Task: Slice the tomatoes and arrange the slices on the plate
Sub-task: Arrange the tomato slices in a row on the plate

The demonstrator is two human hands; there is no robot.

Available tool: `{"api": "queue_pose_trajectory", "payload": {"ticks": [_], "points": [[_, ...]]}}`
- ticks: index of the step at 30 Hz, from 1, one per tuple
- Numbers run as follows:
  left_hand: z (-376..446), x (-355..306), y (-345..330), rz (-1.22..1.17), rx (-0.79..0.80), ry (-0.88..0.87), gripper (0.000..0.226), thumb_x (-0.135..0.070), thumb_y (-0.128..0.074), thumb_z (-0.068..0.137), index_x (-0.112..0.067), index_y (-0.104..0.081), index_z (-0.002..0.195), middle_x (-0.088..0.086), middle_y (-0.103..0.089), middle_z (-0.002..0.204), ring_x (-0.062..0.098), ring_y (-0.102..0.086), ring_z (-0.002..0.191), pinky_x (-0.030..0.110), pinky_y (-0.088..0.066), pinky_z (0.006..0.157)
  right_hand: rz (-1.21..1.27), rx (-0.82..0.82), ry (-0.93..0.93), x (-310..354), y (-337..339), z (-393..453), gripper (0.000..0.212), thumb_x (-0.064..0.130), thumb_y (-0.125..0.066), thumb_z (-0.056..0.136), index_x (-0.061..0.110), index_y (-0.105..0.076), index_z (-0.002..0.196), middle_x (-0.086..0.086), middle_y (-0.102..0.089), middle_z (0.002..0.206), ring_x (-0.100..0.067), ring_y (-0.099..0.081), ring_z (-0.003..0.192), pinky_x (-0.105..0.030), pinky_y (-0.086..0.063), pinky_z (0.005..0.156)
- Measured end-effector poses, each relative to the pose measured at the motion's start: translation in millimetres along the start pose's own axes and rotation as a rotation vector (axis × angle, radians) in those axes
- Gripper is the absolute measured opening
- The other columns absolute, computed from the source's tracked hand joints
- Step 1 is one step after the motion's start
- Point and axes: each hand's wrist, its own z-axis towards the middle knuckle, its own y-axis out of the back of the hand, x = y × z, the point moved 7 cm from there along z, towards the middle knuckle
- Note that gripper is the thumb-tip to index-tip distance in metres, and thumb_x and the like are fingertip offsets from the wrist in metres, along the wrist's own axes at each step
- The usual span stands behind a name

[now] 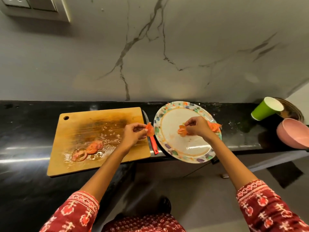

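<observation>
My left hand (133, 133) pinches a tomato slice (150, 130) at the right edge of the wooden cutting board (80, 124), just short of the plate. My right hand (197, 126) is over the white plate with a coloured rim (189, 155), its fingertips holding a tomato slice (182, 131) low over the plate's middle. More slices (214, 126) lie at the plate's right rim behind that hand. Several slices (88, 149) remain on the wet board. A red-handled knife (153, 139) lies between board and plate.
The black counter (25, 131) runs along a marble wall. A green paper cup (265, 108) leans at the far right beside a pink bowl (294, 134). The plate overhangs the counter's front edge, with the floor below.
</observation>
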Motion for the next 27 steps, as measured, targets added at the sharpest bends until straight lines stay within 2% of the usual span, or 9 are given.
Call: {"api": "queue_pose_trajectory", "payload": {"ticks": [3, 6, 9, 12, 15, 18, 20, 24, 27], "points": [[11, 0, -17, 0.024, 0.001, -0.011, 0.015, -0.003, -0.063, 0.083, -0.006, -0.065, 0.098, 0.011, -0.067, 0.091, 0.021, -0.067, 0.083, 0.025, -0.058, 0.067, -0.113, 0.041, 0.014, 6, 4, 16, 0.015, 0.002, -0.067, 0.081, 0.001, -0.068, 0.096, -0.007, -0.063, 0.086, -0.01, -0.054, 0.07, -0.015, -0.043, 0.056], [18, 3, -30, 0.014, -0.011, 0.005, 0.018, -0.003, -0.063, 0.083, -0.002, -0.065, 0.101, 0.015, -0.067, 0.095, 0.022, -0.067, 0.084, 0.021, -0.057, 0.065, -0.201, 0.091, 0.039, 10, -4, 30, 0.014, 0.004, -0.066, 0.084, 0.001, -0.069, 0.097, -0.007, -0.063, 0.089, -0.007, -0.054, 0.069, -0.013, -0.042, 0.056], [26, 10, -38, -0.002, -0.021, 0.033, 0.021, -0.003, -0.065, 0.082, 0.0, -0.065, 0.102, 0.018, -0.067, 0.098, 0.025, -0.067, 0.088, 0.023, -0.058, 0.065, -0.342, 0.112, 0.079, 10, -12, 39, 0.014, 0.006, -0.067, 0.083, 0.001, -0.071, 0.095, -0.012, -0.069, 0.096, -0.011, -0.055, 0.075, -0.013, -0.044, 0.059], [31, 14, -45, 0.0, -0.034, 0.069, 0.02, -0.004, -0.065, 0.082, -0.003, -0.065, 0.102, 0.016, -0.067, 0.097, 0.024, -0.067, 0.088, 0.026, -0.058, 0.068, -0.432, 0.11, 0.132, 8, -15, 43, 0.015, 0.006, -0.067, 0.083, -0.001, -0.072, 0.096, -0.014, -0.07, 0.099, -0.016, -0.058, 0.08, -0.02, -0.044, 0.067], [33, 12, -51, -0.02, -0.032, 0.062, 0.02, -0.004, -0.066, 0.081, -0.005, -0.066, 0.101, 0.014, -0.067, 0.097, 0.022, -0.067, 0.087, 0.025, -0.058, 0.067, -0.484, 0.104, 0.179, 8, -14, 44, 0.015, 0.005, -0.065, 0.084, -0.001, -0.072, 0.097, -0.015, -0.07, 0.099, -0.016, -0.058, 0.08, -0.02, -0.043, 0.07], [33, 9, -58, -0.024, -0.017, 0.059, 0.019, -0.004, -0.065, 0.081, -0.006, -0.066, 0.1, 0.01, -0.067, 0.096, 0.017, -0.067, 0.085, 0.023, -0.058, 0.067, -0.438, 0.079, 0.221, 8, -8, 44, 0.015, 0.004, -0.064, 0.084, 0.001, -0.072, 0.096, -0.012, -0.07, 0.098, -0.012, -0.055, 0.079, -0.011, -0.041, 0.064], [34, 5, -63, -0.014, 0.005, 0.045, 0.02, -0.003, -0.065, 0.082, -0.005, -0.066, 0.102, 0.01, -0.067, 0.096, 0.017, -0.066, 0.086, 0.024, -0.058, 0.069, -0.316, 0.04, 0.295, 18, -1, 40, 0.016, 0.002, -0.062, 0.084, 0.003, -0.07, 0.097, -0.01, -0.069, 0.099, -0.009, -0.055, 0.079, -0.01, -0.041, 0.064], [38, -6, -79, 0.135, 0.077, -0.043, 0.026, -0.003, -0.067, 0.08, -0.005, -0.066, 0.106, 0.013, -0.068, 0.094, 0.02, -0.067, 0.085, 0.031, -0.058, 0.074, -0.132, 0.208, 0.428, 44, -7, 24, 0.016, 0.007, -0.064, 0.086, 0.006, -0.067, 0.102, -0.003, -0.067, 0.096, -0.009, -0.061, 0.083, -0.016, -0.051, 0.073], [43, -19, -92, 0.235, 0.095, -0.132, 0.036, -0.004, -0.069, 0.078, -0.008, -0.06, 0.113, 0.011, -0.07, 0.087, 0.009, -0.066, 0.078, 0.023, -0.056, 0.072, -0.178, 0.257, 0.459, 52, -11, 15, 0.01, 0.008, -0.07, 0.081, 0.008, -0.067, 0.091, 0.0, -0.064, 0.085, -0.006, -0.058, 0.073, -0.016, -0.049, 0.067]]}}
